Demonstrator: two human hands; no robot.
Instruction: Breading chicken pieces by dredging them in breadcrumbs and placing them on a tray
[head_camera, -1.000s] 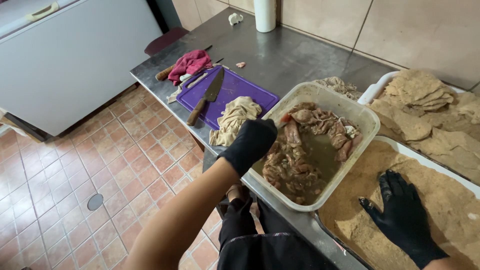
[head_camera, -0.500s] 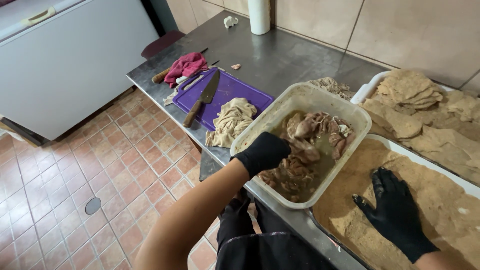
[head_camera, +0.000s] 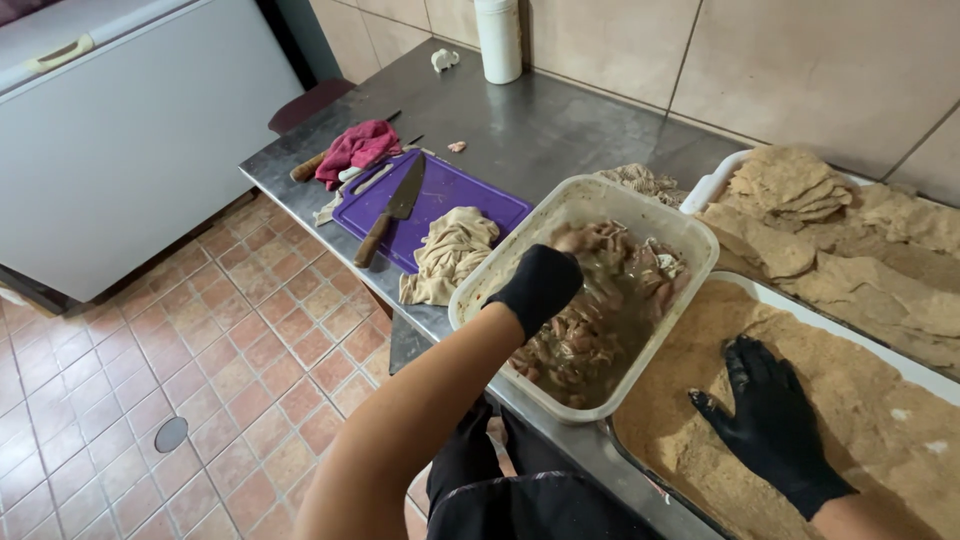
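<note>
Kitchen: steel counter (head_camera: 560, 140), tiled wall (head_camera: 800, 70), knife (head_camera: 392, 210)

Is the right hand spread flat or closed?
Spread flat: the right hand rests palm-down, fingers splayed, on the breadcrumbs.

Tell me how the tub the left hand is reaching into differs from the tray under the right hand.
The tub is deep and translucent, while the tray is shallow and white-rimmed. The tub holds wet meat pieces in a brownish marinade; the tray holds dry, tan breadcrumbs. The left hand dips in among the meat, whereas the right hand lies flat, fingers spread, on the crumbs. Both sit side by side on the steel counter, and both hands wear black gloves.
</note>
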